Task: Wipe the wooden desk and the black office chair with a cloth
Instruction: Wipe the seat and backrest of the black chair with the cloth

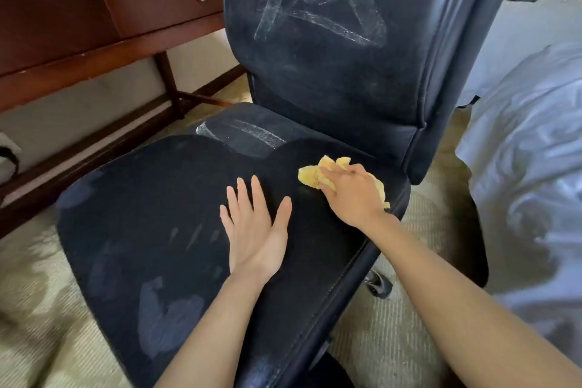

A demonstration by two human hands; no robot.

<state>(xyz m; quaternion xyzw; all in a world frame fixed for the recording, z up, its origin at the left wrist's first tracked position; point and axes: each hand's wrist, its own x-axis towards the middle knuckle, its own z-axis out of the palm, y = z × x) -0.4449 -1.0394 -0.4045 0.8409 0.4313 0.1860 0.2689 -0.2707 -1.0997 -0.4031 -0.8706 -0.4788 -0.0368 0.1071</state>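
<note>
Right hand: the right hand (352, 192) bunches the yellow cloth (318, 174) under curled fingers, pressing it onto the back right corner of the seat (157, 205).
Left hand: the left hand (255, 224) lies flat, fingers spread, on the middle of the seat, holding nothing.
Chair: the black chair's backrest (330, 72) shows chalky streaks up high and another pale patch where the seat meets it.
Desk: the wooden desk (78, 25) stands behind on the left, apart from both hands.
Risk one: a crumpled cloth could smear the white marks rather than lift them.
Risk two: the chair's wheel (378, 285) sits on carpet; a hard push might roll it away.
Risk three: grey patches at the seat's front could get missed.
</note>
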